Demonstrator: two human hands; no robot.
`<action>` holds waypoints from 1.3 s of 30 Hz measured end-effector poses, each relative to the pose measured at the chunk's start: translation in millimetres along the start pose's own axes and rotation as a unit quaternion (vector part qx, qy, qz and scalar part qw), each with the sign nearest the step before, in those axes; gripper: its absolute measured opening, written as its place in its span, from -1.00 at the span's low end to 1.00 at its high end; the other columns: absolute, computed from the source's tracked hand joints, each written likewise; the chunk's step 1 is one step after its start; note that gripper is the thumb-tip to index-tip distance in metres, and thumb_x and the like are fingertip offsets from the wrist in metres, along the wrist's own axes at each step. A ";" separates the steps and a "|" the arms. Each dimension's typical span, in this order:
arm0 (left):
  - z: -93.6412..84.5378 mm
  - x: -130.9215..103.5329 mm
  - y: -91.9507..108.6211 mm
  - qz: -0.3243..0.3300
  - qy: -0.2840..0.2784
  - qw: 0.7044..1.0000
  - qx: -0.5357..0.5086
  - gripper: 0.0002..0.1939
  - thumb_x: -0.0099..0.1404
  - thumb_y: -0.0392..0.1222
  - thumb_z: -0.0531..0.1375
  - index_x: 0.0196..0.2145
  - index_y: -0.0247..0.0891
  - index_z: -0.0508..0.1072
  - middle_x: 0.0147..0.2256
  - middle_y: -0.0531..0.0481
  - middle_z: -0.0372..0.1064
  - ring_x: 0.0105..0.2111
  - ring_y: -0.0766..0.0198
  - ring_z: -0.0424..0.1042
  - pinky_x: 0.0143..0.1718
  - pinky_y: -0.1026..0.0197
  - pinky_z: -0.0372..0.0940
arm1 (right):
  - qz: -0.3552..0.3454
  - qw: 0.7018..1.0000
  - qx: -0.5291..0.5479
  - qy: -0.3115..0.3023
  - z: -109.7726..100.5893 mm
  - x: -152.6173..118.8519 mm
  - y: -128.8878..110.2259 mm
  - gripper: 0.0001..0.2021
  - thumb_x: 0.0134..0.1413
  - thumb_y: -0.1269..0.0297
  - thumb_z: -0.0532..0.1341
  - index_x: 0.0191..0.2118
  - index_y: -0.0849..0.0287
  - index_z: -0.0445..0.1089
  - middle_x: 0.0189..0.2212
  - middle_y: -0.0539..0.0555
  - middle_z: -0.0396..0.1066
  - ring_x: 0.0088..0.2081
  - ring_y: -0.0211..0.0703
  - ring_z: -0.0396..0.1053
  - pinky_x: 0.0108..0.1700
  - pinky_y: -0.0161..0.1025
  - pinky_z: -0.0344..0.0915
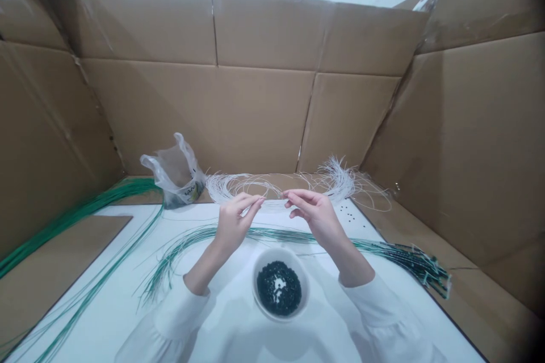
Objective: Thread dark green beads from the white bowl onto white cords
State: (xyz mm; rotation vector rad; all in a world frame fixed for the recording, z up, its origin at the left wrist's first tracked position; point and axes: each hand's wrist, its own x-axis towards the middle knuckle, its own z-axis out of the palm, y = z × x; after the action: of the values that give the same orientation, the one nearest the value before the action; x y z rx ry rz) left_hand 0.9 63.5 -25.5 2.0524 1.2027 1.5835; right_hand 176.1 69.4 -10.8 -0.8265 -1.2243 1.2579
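Observation:
Above the middle of the white table, my left hand [236, 218] pinches thumb and forefinger together. Facing it across a small gap, my right hand [317, 215] is pinched too, its other fingers curled. Whatever lies between the fingertips is too thin or small to make out. Just behind them lies a tangle of white threads [221, 188], bunched up at the right. Below my hands stands a white bowl [305, 295] of small dark beads [268, 278], its bottom partly showing. A bundle of green strands [281, 235] runs under both wrists, with dark pieces at its right end.
Cardboard walls [255, 113] close in the back and both sides. A plastic bag [176, 176] stands at the back left. More green strands [102, 195] lie along the left side on a cardboard sheet [76, 244]. Several tiny dark beads [348, 215] are scattered at the right.

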 end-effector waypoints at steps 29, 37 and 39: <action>-104.9 25.6 -106.3 -0.094 0.022 0.989 0.115 -0.73 0.07 -0.01 0.15 -0.40 -0.22 0.53 -0.44 -0.05 0.45 -0.44 0.22 0.32 -0.36 0.27 0.15 | -0.137 0.945 -0.011 0.297 -93.0 19.0 -34.6 -0.82 -0.37 0.32 0.35 -0.51 0.24 0.42 -0.47 0.07 0.36 -0.55 -0.38 0.27 -0.59 -0.44 0.23; -123.7 -30.9 -178.3 -0.173 0.040 0.975 0.137 -0.63 0.00 0.09 0.15 -0.43 -0.26 0.52 -0.35 -0.14 0.47 -0.29 0.09 0.35 -0.18 0.16 0.16 | -0.094 0.949 -0.024 0.298 -92.3 23.5 -29.7 -0.80 -0.47 0.30 0.40 -0.56 0.20 0.44 -0.49 0.11 0.35 -0.55 -0.35 0.27 -0.61 -0.44 0.24; -134.5 -42.9 -190.8 -0.193 0.030 0.970 0.148 -0.57 0.04 0.13 0.10 -0.38 -0.29 0.51 -0.31 -0.16 0.47 -0.28 0.09 0.36 -0.19 0.15 0.18 | -0.080 0.956 -0.043 0.280 -89.9 20.6 -29.8 -0.76 -0.50 0.27 0.40 -0.53 0.21 0.45 -0.50 0.09 0.36 -0.54 -0.34 0.28 -0.60 -0.45 0.25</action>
State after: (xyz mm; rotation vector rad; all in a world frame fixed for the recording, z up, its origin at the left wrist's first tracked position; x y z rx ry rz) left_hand -205.5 113.9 -131.4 1.7877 1.8245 1.3523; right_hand 267.6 98.4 3.0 -1.0376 -0.8646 0.7647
